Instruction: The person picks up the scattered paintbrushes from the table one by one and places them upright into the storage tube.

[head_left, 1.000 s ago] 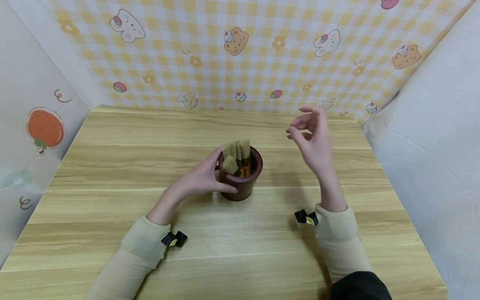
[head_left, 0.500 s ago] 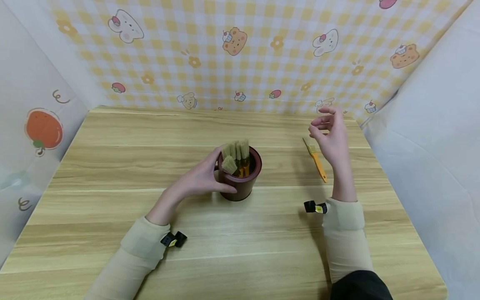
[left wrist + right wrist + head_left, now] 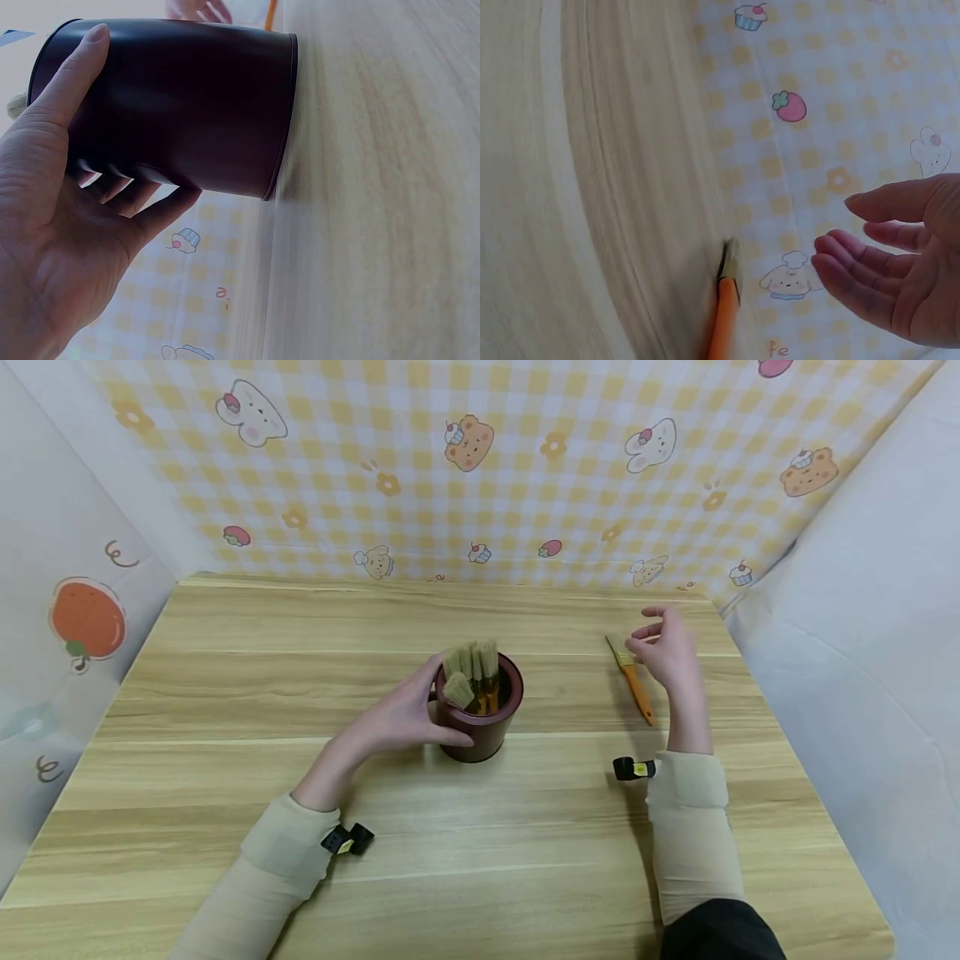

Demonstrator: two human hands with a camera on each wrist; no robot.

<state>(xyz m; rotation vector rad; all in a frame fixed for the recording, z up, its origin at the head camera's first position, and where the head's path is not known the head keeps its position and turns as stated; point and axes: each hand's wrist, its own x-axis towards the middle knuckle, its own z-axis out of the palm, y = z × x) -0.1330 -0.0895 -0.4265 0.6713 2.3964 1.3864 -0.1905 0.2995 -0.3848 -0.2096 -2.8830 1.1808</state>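
Observation:
A dark brown cup (image 3: 480, 739) stands upright on the table, with several bristle brushes (image 3: 468, 670) in it, bristles up. My left hand (image 3: 397, 714) grips it from the left; in the left wrist view the thumb lies on one side of the cup wall and the fingers curl round the other. A single paintbrush (image 3: 634, 685) with an orange handle lies flat to the right, its bristles towards the back. Just right of that brush and above the table hovers my right hand (image 3: 667, 647), fingers loosely bent, holding nothing. The right wrist view shows a gap between this hand (image 3: 907, 262) and the brush.
The wood-grain table (image 3: 450, 877) meets a yellow checked backdrop (image 3: 517, 510) at the back. White sheets (image 3: 862, 635) with some prints hang at both sides. Small black wrist cameras (image 3: 348, 839) sit on the sleeves.
My right hand has moved right and then lower, coming nearer the table. The orange-handled paintbrush, not visible a second ago, now lies in sight beside it. The left hand and cup stay put.

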